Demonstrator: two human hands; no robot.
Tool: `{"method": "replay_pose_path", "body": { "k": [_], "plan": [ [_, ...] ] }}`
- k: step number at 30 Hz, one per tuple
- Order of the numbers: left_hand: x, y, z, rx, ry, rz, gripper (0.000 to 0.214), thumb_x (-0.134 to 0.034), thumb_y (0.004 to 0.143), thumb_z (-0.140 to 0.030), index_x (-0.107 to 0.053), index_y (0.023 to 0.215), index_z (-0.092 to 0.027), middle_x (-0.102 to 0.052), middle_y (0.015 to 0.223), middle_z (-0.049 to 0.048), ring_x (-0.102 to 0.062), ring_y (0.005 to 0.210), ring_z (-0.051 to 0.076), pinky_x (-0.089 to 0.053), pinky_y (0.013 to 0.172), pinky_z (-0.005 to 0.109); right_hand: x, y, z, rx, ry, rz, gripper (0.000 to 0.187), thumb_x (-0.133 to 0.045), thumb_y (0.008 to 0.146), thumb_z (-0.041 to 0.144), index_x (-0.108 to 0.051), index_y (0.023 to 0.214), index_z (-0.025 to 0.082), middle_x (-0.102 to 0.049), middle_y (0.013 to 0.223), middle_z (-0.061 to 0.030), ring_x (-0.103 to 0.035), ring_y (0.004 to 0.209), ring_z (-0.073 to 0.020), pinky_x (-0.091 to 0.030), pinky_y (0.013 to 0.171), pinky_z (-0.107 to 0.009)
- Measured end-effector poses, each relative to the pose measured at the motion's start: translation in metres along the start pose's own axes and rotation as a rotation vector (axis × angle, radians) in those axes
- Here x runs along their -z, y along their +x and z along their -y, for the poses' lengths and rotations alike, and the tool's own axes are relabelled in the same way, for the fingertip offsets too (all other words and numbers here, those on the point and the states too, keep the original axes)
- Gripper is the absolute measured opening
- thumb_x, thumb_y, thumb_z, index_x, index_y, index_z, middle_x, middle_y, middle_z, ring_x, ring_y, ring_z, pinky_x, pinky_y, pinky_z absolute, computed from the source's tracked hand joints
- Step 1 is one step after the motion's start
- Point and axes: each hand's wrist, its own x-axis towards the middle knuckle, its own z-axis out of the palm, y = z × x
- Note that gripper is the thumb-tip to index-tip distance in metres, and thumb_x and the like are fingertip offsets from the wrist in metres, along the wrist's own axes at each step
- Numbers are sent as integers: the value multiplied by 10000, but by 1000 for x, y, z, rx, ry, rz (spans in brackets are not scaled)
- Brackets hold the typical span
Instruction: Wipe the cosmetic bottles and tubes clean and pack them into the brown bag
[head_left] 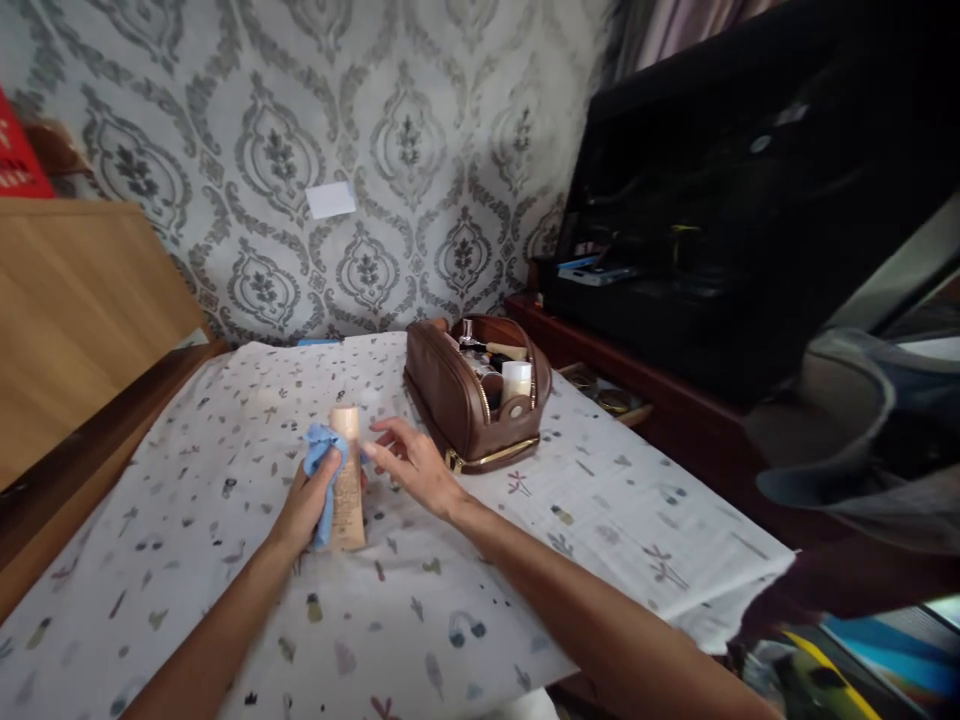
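Toward the middle of the table (225,620), a little closer to its far edge than to you, the beige tube (348,490) stands on its base, with its long axis running straight up from the printed cover. Your left hand (306,508) is the one on it. It comes in from the tube's left side and closes around the lower half, with a blue cloth (322,465) bunched between palm and tube and the thumb pressing the cloth against it. Your right hand (417,466) sits just to the right of the tube at about the same height, spread wide and flat and holding nothing. Its fingertips point at the tube's upper part and are close to it, but motion blur hides whether they touch. Behind your right hand, toward the far right corner, the brown toiletry bag (457,410) lies unzipped, clear of both hands, with bottles showing inside.
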Motion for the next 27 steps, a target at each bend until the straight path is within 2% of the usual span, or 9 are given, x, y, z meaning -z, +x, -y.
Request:
{"method": "replay_pose_path", "body": {
  "k": [2, 6, 11, 15, 18, 21, 27],
  "plan": [
    [-1, -2, -2, -13, 18, 23, 628, -670, 692, -780, -690, 798, -161, -730, 709, 67, -669, 608, 214, -521, 588, 288, -1, -1, 3, 35, 40, 34, 650, -598, 877, 697, -594, 1293, 198, -669, 915, -35, -596, 712, -145, -446, 651, -268],
    [-2, -6, -8, -52, 32, 102, 508, -756, 699, -644, -699, 828, -155, -748, 754, 64, -679, 669, 218, -537, 655, 297, -3, -3, 8, 59, 78, 31, 632, -593, 888, 678, -595, 1300, 198, -644, 847, -4, -539, 634, -118, -432, 649, -271],
    [-9, -11, -15, -46, 95, 151, 440, -827, 616, -537, -703, 798, -156, -757, 770, 63, -704, 737, 249, -553, 666, 303, 0, -1, 10, 55, 179, -8, 557, -584, 864, 698, -634, 1069, 183, -567, 759, 20, -497, 650, -117, -404, 595, -247],
    [-14, -15, -19, 29, 93, 169, 442, -860, 541, -464, -714, 850, -184, -771, 801, 47, -723, 763, 263, -583, 696, 330, 0, 4, 9, -27, 374, -5, 590, -690, 730, 748, -575, 904, 196, -510, 684, 47, -461, 600, -106, -371, 525, -233],
    [-15, -17, -23, 57, 119, 178, 434, -878, 475, -402, -709, 819, -197, -773, 802, 40, -722, 769, 263, -589, 731, 343, -1, 4, 9, -57, 424, -42, 592, -744, 672, 729, -572, 868, 197, -514, 688, 44, -443, 601, -104, -351, 516, -233],
    [-15, -19, -26, 58, 181, 212, 402, -877, 452, -368, -712, 777, -199, -763, 776, 31, -708, 768, 254, -579, 758, 341, 1, 4, 11, -29, 407, -101, 560, -738, 691, 710, -594, 852, 193, -510, 696, 32, -441, 641, -117, -349, 526, -234],
    [-20, -20, -24, 60, 270, 401, 308, -859, 528, -408, -690, 684, -202, -711, 666, 14, -658, 684, 210, -550, 713, 310, 21, 7, 20, 4, 430, -253, 544, -685, 744, 722, -603, 869, 199, -502, 747, 8, -424, 681, -134, -350, 553, -250]
  ]
}}
